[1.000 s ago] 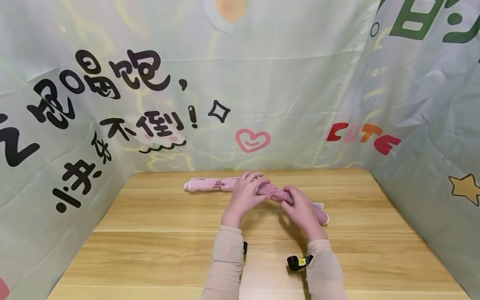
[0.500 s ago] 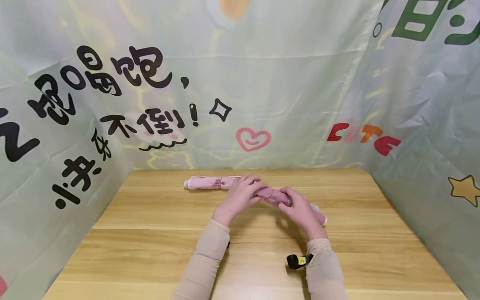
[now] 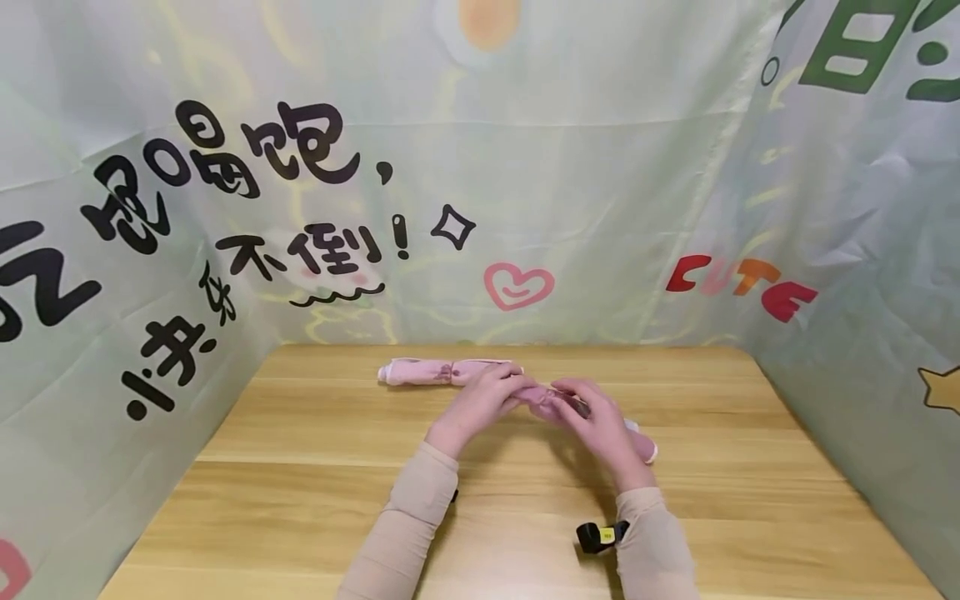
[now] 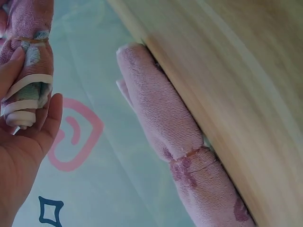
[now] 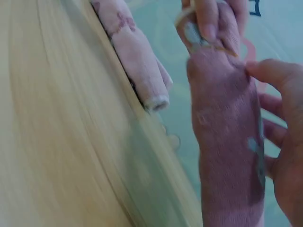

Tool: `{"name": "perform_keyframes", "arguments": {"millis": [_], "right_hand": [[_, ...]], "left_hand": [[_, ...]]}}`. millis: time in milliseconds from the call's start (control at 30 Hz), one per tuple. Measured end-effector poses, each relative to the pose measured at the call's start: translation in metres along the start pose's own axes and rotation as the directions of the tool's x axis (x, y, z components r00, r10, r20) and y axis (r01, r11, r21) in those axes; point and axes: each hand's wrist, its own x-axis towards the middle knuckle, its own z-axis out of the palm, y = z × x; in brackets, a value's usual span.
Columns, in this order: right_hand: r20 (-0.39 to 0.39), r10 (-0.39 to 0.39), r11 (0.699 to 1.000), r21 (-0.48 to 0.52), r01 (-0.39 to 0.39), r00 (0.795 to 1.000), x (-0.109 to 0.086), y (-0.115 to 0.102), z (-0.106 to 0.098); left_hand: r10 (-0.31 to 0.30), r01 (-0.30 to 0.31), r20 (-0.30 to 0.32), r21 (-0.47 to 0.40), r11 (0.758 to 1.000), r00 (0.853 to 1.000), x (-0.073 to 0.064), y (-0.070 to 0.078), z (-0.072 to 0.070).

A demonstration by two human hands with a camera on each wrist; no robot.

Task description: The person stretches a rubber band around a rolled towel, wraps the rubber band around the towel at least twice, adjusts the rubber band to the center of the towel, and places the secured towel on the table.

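Both hands hold a darker pink rolled towel above the table. My left hand grips its left end, where white edging shows in the left wrist view. A thin orange-brown elastic band cinches the roll near that end. My right hand holds the roll to the right of the band; in the right wrist view a fingertip touches the towel just beside the band, while other fingers are partly hidden behind it. Behind the left hand, a lighter pink rolled towel, banded around its middle, lies on the table.
The wooden table ends at a printed fabric backdrop, with fabric at both sides too. The lighter towel lies close to the table's back edge. A black wrist camera sits beside the right sleeve.
My left forearm has swung left and the left hand has lowered slightly along the roll. The right hand stays around the towel with its fingers shifted toward the band. The head view has turned slightly.
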Motion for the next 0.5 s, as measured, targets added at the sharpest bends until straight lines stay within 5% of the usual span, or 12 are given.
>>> {"name": "perform_keyframes", "arguments": {"millis": [167, 500], "right_hand": [[-0.081, -0.177, 0.984, 0.019, 0.179, 0.981, 0.002, -0.002, 0.012], [-0.157, -0.256, 0.965, -0.095, 0.243, 0.954, 0.005, -0.001, 0.019]], "left_hand": [[-0.012, 0.012, -0.011, -0.016, 1.000, 1.000, -0.001, 0.001, -0.001], [-0.023, 0.023, 0.017, 0.011, 1.000, 1.000, -0.002, 0.000, -0.005]]}}
